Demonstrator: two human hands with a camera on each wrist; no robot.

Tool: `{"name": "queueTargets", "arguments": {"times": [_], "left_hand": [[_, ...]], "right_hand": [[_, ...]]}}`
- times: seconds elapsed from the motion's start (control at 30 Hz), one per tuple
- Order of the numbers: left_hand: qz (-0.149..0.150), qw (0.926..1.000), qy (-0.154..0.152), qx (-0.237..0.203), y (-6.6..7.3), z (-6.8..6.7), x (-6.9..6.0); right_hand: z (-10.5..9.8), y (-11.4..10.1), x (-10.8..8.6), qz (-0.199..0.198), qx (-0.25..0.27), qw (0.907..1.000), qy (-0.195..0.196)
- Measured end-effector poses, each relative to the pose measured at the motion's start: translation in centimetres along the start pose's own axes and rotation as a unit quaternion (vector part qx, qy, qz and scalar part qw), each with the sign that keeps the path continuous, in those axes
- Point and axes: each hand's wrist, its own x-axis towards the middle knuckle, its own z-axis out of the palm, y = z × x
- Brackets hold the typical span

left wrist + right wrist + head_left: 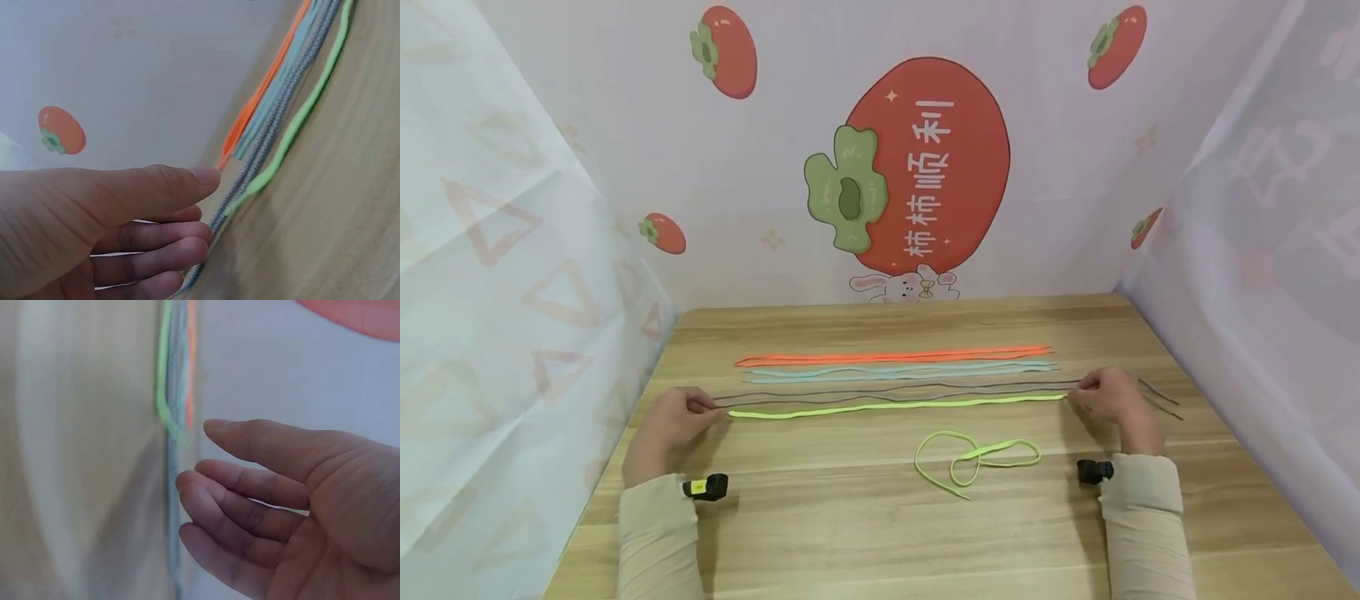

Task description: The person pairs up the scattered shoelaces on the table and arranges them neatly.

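Note:
A bright green shoelace (895, 406) lies stretched across the table in the head view, one end near each hand. My left hand (681, 421) is at its left end; in the left wrist view that lace tip (240, 201) lies free just beyond the fingers. At the right end is my right hand (1108, 400), thumb and fingers apart in the right wrist view, the green tip (177, 434) loose beside them. Grey laces (880, 392) run just behind the green one and pass by both hands. A second green lace (977, 454) lies in loose loops nearer the front.
Behind the grey laces lie pale blue laces (895, 371) and orange laces (895, 357), roughly parallel. The wooden table (880, 542) is bounded by a printed back sheet (1045, 250) and side sheets. A black wrist camera (707, 487) sits on the left sleeve, another (1093, 472) on the right.

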Motion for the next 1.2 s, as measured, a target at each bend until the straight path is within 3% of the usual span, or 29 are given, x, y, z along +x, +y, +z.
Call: {"name": "queueTargets", "arguments": {"times": [0.13, 0.27, 0.5, 0.67, 0.87, 1.03, 1.2], "left_hand": [[0.019, 0.9998, 0.003, 0.001, 1.3, -0.8, -0.1], [0.053, 0.9985, -0.011, 0.000, 3.6, -1.1, 0.3], [0.136, 0.9891, -0.053, -0.018, 8.3, 0.8, 1.5], [0.203, 0.9714, -0.118, -0.035, 11.8, 2.9, 2.4], [0.283, 0.9406, -0.188, -0.007, 15.7, 6.3, 2.6], [0.320, 0.9236, -0.209, 0.027, 18.5, 8.9, 2.2], [0.341, 0.9133, -0.220, 0.026, 20.4, 10.7, 1.7]], "right_hand": [[0.4, -2.5, -0.2, -0.045, 0.010, 0.9989, -0.011], [1.9, -5.5, 0.5, -0.116, 0.028, 0.9921, -0.038], [4.2, -9.8, 1.5, -0.229, 0.035, 0.9634, -0.135], [5.8, -12.6, 1.5, -0.269, -0.016, 0.9435, -0.192], [8.1, -14.8, 1.6, -0.317, -0.070, 0.9214, -0.214], [9.4, -15.6, 1.9, -0.332, -0.077, 0.9131, -0.224], [9.9, -15.9, 2.0, -0.334, -0.068, 0.9102, -0.235]]}}
